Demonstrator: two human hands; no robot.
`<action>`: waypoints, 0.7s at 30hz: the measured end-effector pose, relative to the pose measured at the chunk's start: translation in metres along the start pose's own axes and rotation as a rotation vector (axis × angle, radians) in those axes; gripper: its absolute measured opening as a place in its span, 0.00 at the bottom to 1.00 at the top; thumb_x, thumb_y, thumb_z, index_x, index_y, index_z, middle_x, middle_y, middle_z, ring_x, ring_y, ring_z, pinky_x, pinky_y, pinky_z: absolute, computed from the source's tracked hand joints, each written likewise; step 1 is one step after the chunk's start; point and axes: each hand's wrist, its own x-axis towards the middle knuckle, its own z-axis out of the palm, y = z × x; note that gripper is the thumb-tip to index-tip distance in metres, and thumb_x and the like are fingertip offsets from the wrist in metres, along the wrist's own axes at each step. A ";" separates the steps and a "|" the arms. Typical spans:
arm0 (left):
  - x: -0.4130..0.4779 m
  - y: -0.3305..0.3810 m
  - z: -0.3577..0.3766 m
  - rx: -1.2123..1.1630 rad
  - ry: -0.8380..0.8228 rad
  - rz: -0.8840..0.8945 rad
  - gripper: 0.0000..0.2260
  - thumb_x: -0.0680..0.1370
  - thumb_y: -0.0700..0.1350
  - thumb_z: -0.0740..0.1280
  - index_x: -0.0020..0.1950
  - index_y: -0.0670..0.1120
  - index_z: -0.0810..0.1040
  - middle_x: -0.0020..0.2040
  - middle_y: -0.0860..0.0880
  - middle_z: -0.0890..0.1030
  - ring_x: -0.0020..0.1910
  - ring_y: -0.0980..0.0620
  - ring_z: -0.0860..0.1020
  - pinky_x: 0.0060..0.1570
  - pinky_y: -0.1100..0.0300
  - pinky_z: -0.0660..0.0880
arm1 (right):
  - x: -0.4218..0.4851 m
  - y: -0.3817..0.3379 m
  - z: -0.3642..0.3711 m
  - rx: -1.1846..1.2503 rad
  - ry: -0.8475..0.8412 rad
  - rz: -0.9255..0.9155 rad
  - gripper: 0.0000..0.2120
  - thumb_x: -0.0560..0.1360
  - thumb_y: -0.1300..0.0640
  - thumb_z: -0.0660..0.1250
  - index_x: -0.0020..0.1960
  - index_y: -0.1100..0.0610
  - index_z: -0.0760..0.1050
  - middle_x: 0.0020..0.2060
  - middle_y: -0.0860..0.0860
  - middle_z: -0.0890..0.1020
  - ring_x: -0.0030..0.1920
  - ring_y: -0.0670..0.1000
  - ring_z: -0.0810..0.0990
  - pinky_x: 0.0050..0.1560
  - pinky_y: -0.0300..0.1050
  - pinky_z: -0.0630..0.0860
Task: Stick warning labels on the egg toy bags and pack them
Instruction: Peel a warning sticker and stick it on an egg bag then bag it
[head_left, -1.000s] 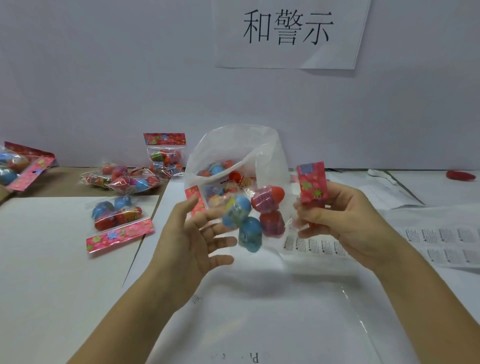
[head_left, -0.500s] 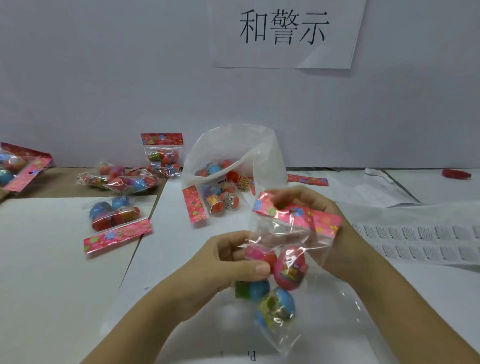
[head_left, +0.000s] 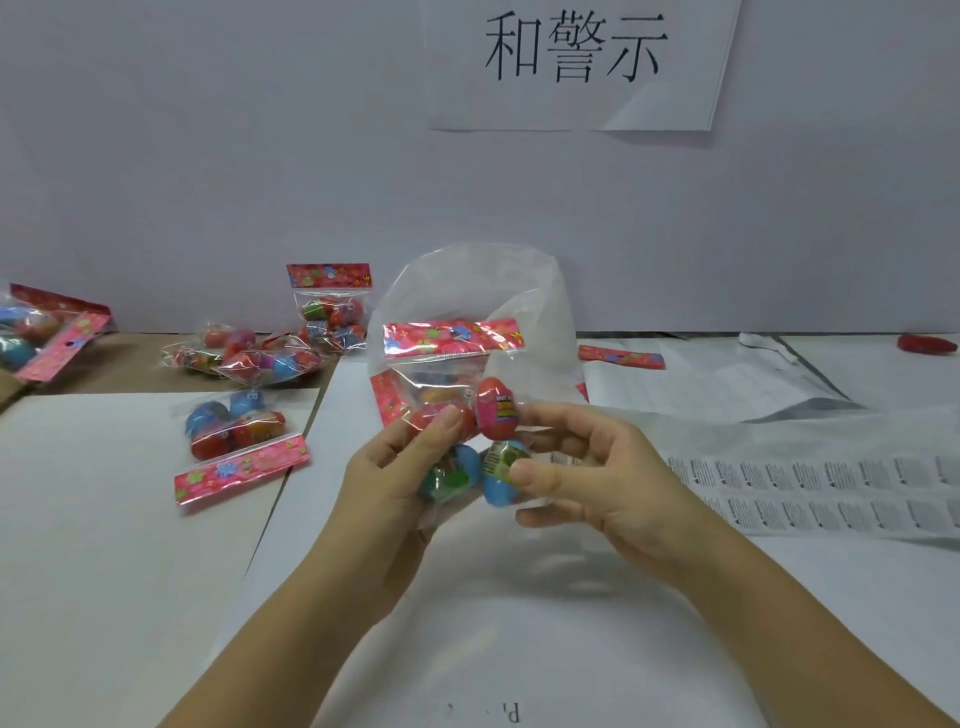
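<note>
**Risk note: grip sits on the eggs, label not confirmed**

Both hands hold one egg toy bag (head_left: 496, 413) upright above the table. The left hand (head_left: 395, 478) curls round its lower left, thumb on the front. The right hand (head_left: 592, 483) pinches the lower right over a blue egg.

The grip is on loose eggs under slick film, so they may roll and the bag could twist or slip out.

No warning label shows on the facing side. It may be on the back; cannot tell. Risk: the bag gets packed unlabelled.

The label sheets (head_left: 831, 488) lie flat to the right.

Just behind, the packing bag (head_left: 483, 280) stands open but limp. Its mouth may fold shut, or the header card (head_left: 452, 338) may snag the rim.

Further left, the loose egg bags (head_left: 239, 431) could get mixed with finished ones.
</note>
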 end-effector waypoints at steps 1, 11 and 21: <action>0.000 0.001 0.001 -0.007 0.003 0.000 0.21 0.64 0.53 0.71 0.54 0.45 0.83 0.50 0.44 0.85 0.47 0.47 0.85 0.38 0.60 0.81 | 0.000 -0.001 0.000 -0.001 0.005 -0.012 0.24 0.62 0.59 0.76 0.58 0.52 0.79 0.49 0.51 0.85 0.45 0.57 0.86 0.37 0.45 0.81; -0.002 0.004 -0.001 -0.024 -0.047 0.009 0.25 0.66 0.57 0.69 0.61 0.49 0.80 0.55 0.44 0.84 0.53 0.46 0.84 0.41 0.58 0.82 | 0.002 -0.005 -0.001 0.005 -0.018 -0.082 0.18 0.61 0.58 0.76 0.48 0.42 0.84 0.46 0.48 0.85 0.44 0.56 0.86 0.35 0.42 0.81; 0.005 0.004 -0.005 0.058 -0.002 0.061 0.16 0.64 0.51 0.72 0.51 0.51 0.83 0.50 0.45 0.84 0.48 0.46 0.84 0.45 0.53 0.82 | 0.001 -0.006 -0.009 -0.038 -0.117 -0.031 0.20 0.65 0.60 0.74 0.53 0.43 0.83 0.51 0.49 0.85 0.50 0.54 0.85 0.40 0.44 0.81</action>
